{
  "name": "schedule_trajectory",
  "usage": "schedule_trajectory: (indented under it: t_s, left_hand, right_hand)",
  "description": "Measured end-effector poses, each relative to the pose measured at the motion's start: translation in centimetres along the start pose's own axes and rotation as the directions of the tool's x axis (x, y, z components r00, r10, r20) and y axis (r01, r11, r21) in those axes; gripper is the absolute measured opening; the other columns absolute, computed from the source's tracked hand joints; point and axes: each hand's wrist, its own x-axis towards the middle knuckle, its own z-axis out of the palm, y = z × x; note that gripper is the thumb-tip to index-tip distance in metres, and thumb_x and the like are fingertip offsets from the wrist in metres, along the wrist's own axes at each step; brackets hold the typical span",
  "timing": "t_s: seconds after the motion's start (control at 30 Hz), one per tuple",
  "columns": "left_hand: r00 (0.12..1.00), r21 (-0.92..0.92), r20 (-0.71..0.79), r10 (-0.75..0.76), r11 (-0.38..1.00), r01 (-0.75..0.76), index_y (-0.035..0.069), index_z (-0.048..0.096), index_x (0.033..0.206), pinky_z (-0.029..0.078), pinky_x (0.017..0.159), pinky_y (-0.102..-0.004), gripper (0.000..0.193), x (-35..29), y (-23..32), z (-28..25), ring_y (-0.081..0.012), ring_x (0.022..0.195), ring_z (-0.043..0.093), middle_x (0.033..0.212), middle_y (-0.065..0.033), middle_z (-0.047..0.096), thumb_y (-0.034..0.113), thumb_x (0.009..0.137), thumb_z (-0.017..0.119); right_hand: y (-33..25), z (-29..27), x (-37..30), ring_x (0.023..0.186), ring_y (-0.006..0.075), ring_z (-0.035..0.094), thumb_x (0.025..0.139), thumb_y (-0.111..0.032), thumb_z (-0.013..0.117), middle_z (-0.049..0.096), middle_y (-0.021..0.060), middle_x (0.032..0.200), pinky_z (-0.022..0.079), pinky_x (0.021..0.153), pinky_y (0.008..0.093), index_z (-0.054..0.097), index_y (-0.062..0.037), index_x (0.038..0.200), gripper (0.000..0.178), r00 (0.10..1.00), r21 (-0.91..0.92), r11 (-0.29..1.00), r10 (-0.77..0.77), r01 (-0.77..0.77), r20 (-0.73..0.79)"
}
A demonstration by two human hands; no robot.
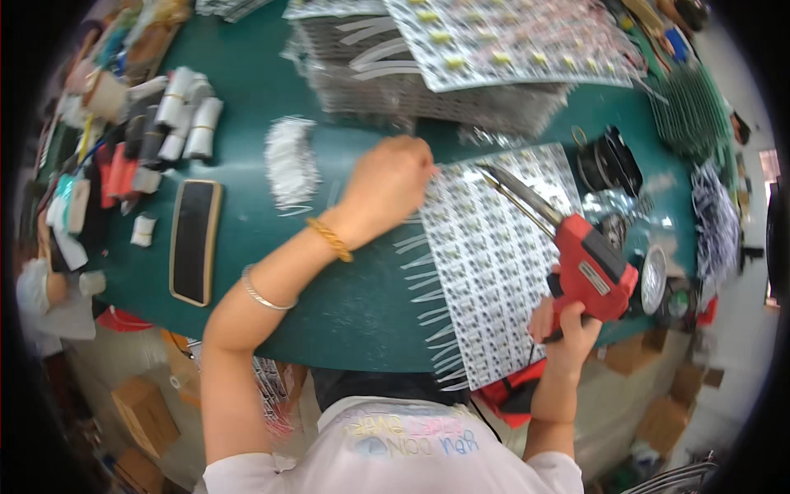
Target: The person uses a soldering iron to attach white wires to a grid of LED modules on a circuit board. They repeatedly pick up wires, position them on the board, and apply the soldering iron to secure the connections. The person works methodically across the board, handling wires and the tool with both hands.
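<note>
A panel of small circuit boards (485, 247) lies before me on the green table, with white strips (436, 329) sticking out along its left edge. My left hand (391, 181) is closed at the panel's upper left corner; its curled fingers hide whatever they hold. My right hand (572, 329) grips a red and black pistol-shaped tool (597, 267), which resembles a soldering gun. Its long thin metal tip reaches over the upper part of the panel, apart from my left hand. Left of that hand is a pile of white strips (290, 160).
Stacked panels (428, 107) fill the far middle. A phone (195, 243) and rolled bundles (203, 128) lie left. To the right are a black round holder (609, 160), a metal dish (654, 280), green racks (693, 111) and bundled wires (714, 218). Cardboard boxes (144, 416) stand on the floor.
</note>
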Motion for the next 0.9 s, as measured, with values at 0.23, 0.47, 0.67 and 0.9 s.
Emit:
schedule_trajectory:
  t_s: [0.23, 0.47, 0.67, 0.9]
  left_hand:
    - [0.990, -0.112, 0.019, -0.142, 0.983, 0.143, 0.001, 0.063, 0.085, 0.045, 0.062, -0.0312, 0.013, 0.4, 1.0, -0.6, -0.0201, 0.068, 0.056, 0.077, -0.0091, 0.058, 0.012, 0.083, 0.068]
    - [1.000, -0.104, -0.009, -0.027, 0.994, 0.026, 0.000, 0.062, 0.084, 0.046, 0.069, -0.0276, 0.011, 0.1, 1.0, -1.9, -0.0168, 0.076, 0.057, 0.084, -0.0073, 0.060, 0.009, 0.083, 0.069]
    - [0.944, -0.361, 0.305, -0.125, 0.902, 0.236, 0.000, 0.061, 0.083, 0.049, 0.067, -0.0267, 0.011, 0.3, 4.4, -7.2, -0.0133, 0.072, 0.062, 0.079, -0.0068, 0.066, 0.009, 0.086, 0.066]
    - [0.962, -0.730, 0.249, -0.109, 0.632, 0.261, 0.003, 0.051, 0.095, 0.055, 0.074, -0.0310, 0.011, -0.8, 4.2, -12.6, -0.0229, 0.089, 0.066, 0.097, -0.0183, 0.066, 0.014, 0.097, 0.052]
  right_hand:
    - [0.6, -0.9, -0.4, 0.035, 0.0134, 0.041, 0.090, -0.051, 0.057, 0.042, 0.0030, 0.048, 0.037, 0.039, 0.0272, 0.042, 0.0100, 0.125, 0.072, 0.999, -0.021, 0.998, 0.053, -0.053, 0.009]
    - [1.1, -0.7, -0.6, 0.035, 0.0123, 0.041, 0.089, -0.054, 0.057, 0.043, 0.0024, 0.048, 0.036, 0.038, 0.0265, 0.041, 0.0108, 0.125, 0.075, 1.000, -0.046, 0.999, 0.029, -0.029, 0.003]
    - [1.8, -1.5, -1.1, 0.036, 0.0125, 0.041, 0.090, -0.053, 0.056, 0.042, 0.0022, 0.048, 0.038, 0.039, 0.0261, 0.039, 0.0104, 0.125, 0.075, 0.999, -0.020, 1.000, -0.020, 0.019, -0.039]
    - [2.7, -3.4, -2.6, 0.036, 0.0129, 0.041, 0.092, -0.051, 0.054, 0.041, 0.0021, 0.048, 0.039, 0.039, 0.0267, 0.040, 0.0097, 0.125, 0.071, 0.987, 0.013, 0.991, -0.128, 0.130, -0.092]
